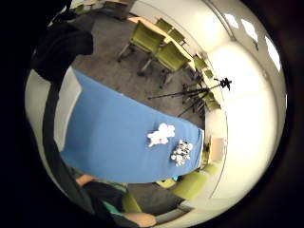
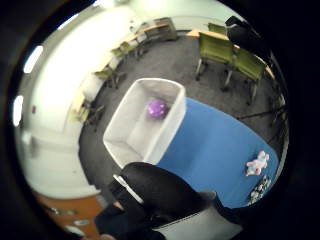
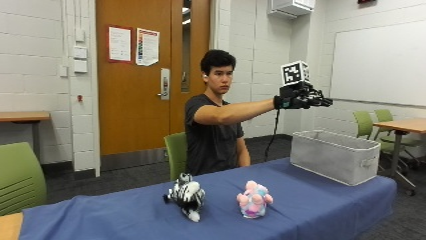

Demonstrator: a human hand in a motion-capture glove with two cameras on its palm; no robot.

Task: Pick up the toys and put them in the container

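In the outside view my gloved right hand [image 3: 303, 100] is raised at arm's length, high above the near end of the grey fabric container [image 3: 333, 157], fingers stretched out and holding nothing. The thumb side palm view looks down into the container [image 2: 120, 125], where a purple toy [image 2: 156, 109] lies on the bottom. On the blue tablecloth [image 3: 313, 200] stand a pink-and-white plush toy [image 3: 253, 199] [image 2: 257, 163] [image 1: 160, 134] and, beside it, a black-and-white zebra plush [image 3: 186, 195] [image 1: 181, 152], both far from my hand.
A green chair [image 3: 175, 152] stands behind the table beside the seated person. More green chairs [image 3: 373, 125] and a wooden desk [image 3: 403, 125] are beyond the container. A tripod [image 1: 199, 92] stands on the carpet past the table's far side.
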